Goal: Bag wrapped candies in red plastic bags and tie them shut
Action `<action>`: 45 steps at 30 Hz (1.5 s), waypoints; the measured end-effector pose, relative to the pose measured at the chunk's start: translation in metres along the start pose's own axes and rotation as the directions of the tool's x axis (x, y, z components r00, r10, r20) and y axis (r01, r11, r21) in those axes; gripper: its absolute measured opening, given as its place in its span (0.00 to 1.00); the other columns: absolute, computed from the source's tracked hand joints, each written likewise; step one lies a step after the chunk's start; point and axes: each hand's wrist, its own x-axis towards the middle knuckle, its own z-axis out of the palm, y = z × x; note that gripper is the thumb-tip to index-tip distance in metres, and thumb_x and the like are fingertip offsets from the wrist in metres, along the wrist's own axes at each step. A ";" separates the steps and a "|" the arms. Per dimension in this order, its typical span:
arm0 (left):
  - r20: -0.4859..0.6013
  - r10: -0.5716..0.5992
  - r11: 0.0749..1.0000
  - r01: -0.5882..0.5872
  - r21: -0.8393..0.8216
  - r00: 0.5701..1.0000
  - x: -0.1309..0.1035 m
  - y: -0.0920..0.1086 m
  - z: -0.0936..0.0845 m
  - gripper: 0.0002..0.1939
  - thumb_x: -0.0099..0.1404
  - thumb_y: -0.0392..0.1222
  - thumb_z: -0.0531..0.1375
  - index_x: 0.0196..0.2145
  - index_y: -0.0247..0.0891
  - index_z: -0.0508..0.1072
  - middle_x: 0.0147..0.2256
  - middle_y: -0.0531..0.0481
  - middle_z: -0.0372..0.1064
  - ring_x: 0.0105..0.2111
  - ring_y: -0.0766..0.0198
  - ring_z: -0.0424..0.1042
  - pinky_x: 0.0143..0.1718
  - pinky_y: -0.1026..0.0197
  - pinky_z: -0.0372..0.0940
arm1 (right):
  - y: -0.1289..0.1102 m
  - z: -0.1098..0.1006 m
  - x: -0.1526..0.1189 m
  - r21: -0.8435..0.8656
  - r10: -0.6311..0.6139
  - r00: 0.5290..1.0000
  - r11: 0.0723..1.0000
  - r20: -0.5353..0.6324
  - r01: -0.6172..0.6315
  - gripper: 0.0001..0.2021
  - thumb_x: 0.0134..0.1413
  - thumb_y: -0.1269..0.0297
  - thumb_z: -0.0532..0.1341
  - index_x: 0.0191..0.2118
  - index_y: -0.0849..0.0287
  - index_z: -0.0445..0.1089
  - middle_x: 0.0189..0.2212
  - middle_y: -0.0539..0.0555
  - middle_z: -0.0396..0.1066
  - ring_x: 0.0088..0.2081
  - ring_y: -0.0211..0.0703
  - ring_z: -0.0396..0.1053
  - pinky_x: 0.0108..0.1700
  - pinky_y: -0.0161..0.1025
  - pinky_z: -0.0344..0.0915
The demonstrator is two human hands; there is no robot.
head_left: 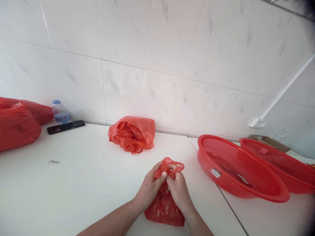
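A red plastic bag (163, 209) rests on the white table near its front, its lower part bulging around contents I cannot make out. My left hand (150, 186) grips the bag's gathered neck from the left, thumb pressed against it. From the other side my right hand (177, 187) pinches the same neck, with a handle loop sticking out above its fingers. Both thumbs nearly meet at the twisted plastic. Some fingertips are hidden behind the bag.
Crumpled red bags (133, 132) lie by the tiled wall. Two red plastic baskets (228, 177) stand at right; the nearer holds a few small items. At left are a black phone (66, 127), a water bottle (60, 113) and filled red bags (19, 126).
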 end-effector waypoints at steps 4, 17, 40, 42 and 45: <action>0.035 -0.114 0.979 0.118 -0.166 0.993 0.003 0.003 -0.006 0.22 0.66 0.56 0.51 0.41 0.35 0.73 0.32 0.43 0.76 0.34 0.53 0.75 0.36 0.56 0.66 | -0.001 -0.011 -0.001 0.228 -0.011 0.984 0.973 0.178 -0.030 0.12 0.51 0.59 0.61 0.42 0.56 0.65 0.16 0.43 0.61 0.20 0.36 0.60 0.29 0.35 0.61; -0.095 -0.220 0.918 0.174 -0.356 0.971 0.011 0.001 -0.018 0.20 0.62 0.52 0.58 0.47 0.36 0.69 0.35 0.45 0.74 0.32 0.56 0.75 0.36 0.57 0.67 | -0.006 -0.021 0.000 0.202 -0.023 0.938 0.978 0.346 -0.050 0.11 0.45 0.58 0.66 0.33 0.60 0.70 0.26 0.49 0.69 0.28 0.39 0.65 0.35 0.38 0.62; 0.462 0.473 0.097 -0.565 0.819 0.750 -0.006 -0.002 -0.029 0.22 0.69 0.40 0.49 0.59 0.45 0.60 0.60 0.41 0.55 0.55 0.52 0.59 0.53 0.47 0.59 | 0.006 -0.039 0.018 0.275 0.013 1.000 0.961 0.024 -0.020 0.17 0.50 0.54 0.60 0.41 0.60 0.74 0.34 0.56 0.75 0.35 0.45 0.71 0.42 0.44 0.67; 0.626 0.450 -0.126 -0.649 0.750 0.637 -0.015 0.006 -0.029 0.19 0.68 0.41 0.51 0.56 0.42 0.64 0.58 0.41 0.60 0.56 0.51 0.58 0.53 0.47 0.57 | 0.012 -0.047 0.026 0.058 -0.011 0.998 0.998 -0.063 0.015 0.17 0.48 0.57 0.60 0.43 0.59 0.74 0.33 0.55 0.75 0.34 0.46 0.71 0.41 0.46 0.67; 0.704 0.421 -0.161 -0.717 0.678 0.571 -0.037 0.020 -0.019 0.11 0.68 0.39 0.50 0.42 0.38 0.71 0.42 0.47 0.74 0.48 0.58 0.66 0.56 0.51 0.52 | 0.019 -0.055 0.037 -0.092 -0.069 0.982 0.994 -0.177 0.053 0.13 0.47 0.63 0.58 0.38 0.59 0.75 0.38 0.56 0.75 0.41 0.49 0.70 0.48 0.48 0.63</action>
